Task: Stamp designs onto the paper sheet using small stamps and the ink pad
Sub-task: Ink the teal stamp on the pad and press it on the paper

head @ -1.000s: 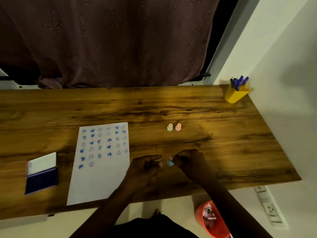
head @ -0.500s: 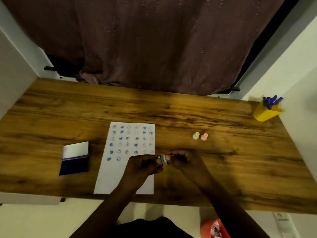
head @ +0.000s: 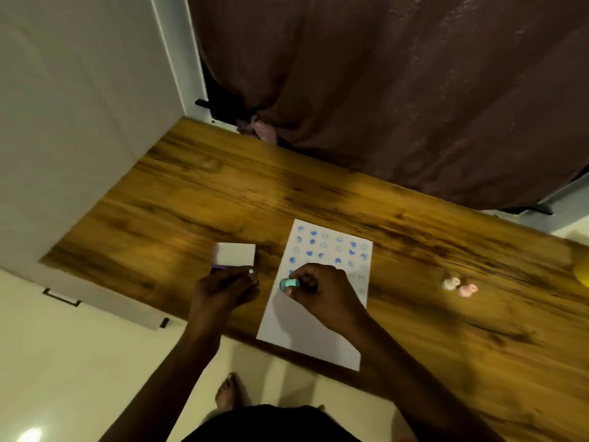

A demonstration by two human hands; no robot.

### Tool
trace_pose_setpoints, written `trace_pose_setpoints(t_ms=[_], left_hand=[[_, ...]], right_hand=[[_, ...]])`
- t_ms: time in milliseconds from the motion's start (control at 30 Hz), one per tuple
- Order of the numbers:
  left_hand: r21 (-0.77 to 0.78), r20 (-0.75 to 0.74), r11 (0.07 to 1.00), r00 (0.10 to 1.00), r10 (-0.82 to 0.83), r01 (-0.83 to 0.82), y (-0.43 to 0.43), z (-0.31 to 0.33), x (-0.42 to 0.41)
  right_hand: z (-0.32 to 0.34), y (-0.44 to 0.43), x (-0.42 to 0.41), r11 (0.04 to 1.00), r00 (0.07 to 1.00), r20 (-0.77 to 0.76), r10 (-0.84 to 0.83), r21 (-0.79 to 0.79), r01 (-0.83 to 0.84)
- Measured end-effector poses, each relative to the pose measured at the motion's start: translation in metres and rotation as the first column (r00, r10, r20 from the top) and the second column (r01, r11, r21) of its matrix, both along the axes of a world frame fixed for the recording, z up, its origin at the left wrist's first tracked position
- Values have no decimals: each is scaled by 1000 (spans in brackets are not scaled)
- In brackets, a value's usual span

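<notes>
Small teal cylindrical plastic stamp [head: 289,283]: pinched in my right hand [head: 322,295], long axis pointing left, over the white paper sheet [head: 306,333]. Left hand [head: 223,290] pinches a second teal bit [head: 251,271]. Purple ink pad with white lid [head: 236,255] sits just beyond the left fingertips, so left is nearer.
</notes>
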State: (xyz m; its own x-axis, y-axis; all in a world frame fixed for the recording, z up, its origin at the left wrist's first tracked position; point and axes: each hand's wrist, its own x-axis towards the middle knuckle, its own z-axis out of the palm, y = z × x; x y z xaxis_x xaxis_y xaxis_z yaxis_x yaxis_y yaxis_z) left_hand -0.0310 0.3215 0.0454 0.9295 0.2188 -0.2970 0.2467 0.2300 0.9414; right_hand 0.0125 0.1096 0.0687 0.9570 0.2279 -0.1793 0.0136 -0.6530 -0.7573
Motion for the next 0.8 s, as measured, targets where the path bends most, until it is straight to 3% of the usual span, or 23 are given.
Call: trace_pose_setpoints(t_ms=[133,267,500,800], left_hand=[[23,11,999,999,30,-31,47,-4,-6],[-18,-30,996,996,89,-89,77,-8,-9],[-38,-64,995,994,93,-96,106,-12,-9],[-12,-65,1000,998,12,-13,112,-20,0]], right_hand=[[-9,52,11,971,977,80,198,-151,-184],[-14,88,21,915,949,54,310,-290,-282],[-27,116,20,827,937,21,348,-477,-296],[-38,129,12,741,943,-62,327,-603,-297]])
